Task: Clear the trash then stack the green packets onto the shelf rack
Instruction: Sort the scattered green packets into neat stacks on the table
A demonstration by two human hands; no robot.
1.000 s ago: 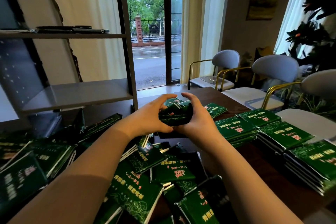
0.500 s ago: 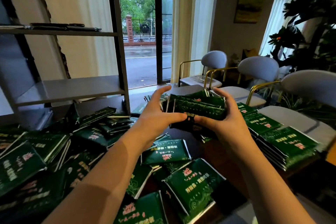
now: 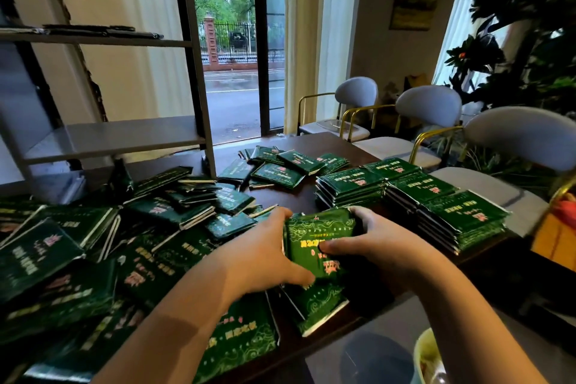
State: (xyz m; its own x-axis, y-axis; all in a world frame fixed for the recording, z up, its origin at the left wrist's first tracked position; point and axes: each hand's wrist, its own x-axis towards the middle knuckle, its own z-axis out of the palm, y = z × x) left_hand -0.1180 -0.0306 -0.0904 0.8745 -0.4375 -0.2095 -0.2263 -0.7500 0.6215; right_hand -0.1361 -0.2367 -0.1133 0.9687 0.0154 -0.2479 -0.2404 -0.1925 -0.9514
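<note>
I hold a small stack of green packets (image 3: 318,237) between both hands, low over the dark table (image 3: 330,142). My left hand (image 3: 265,256) grips its left side and my right hand (image 3: 374,246) grips its right side, thumb across the top packet. Loose green packets (image 3: 162,215) lie heaped over the left half of the table. Neat stacks of green packets (image 3: 414,193) stand in a row at the right. The grey shelf rack (image 3: 118,134) rises at the back left; a few dark flat packets (image 3: 103,29) lie on its upper shelf.
Three grey chairs with gold frames (image 3: 430,106) line the table's right side. A leafy plant (image 3: 530,25) stands behind them. An orange and red object (image 3: 558,234) sits at the right edge. A pale round rim (image 3: 427,358) shows at the bottom right.
Both hands have come down and toward me with the stack of packets, from chest height to just above the table. The view has tilted downward.
</note>
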